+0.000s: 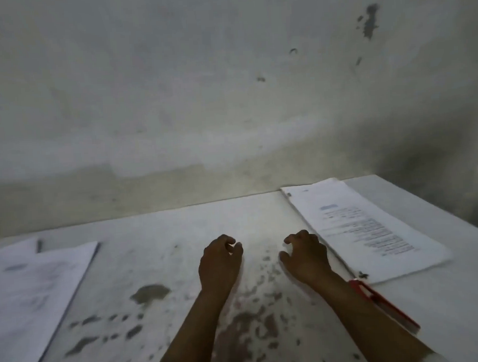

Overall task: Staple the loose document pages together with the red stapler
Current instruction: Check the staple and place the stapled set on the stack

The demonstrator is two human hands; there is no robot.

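Note:
A stack of printed document pages (365, 229) lies at the right of the white table, angled away. The red stapler (385, 303) lies on the table just below that stack, partly hidden behind my right forearm. My right hand (305, 256) hovers over the table's middle with loosely curled fingers, holding nothing, just left of the stack. My left hand (218, 260) is beside it, fingers also loosely curled and empty. More white pages (30, 291) lie at the left edge.
The white table (166, 240) is stained with dark patches near my arms. Its far edge meets a grey, marked wall (200, 99). A dark thin object (39, 245) lies behind the left pages.

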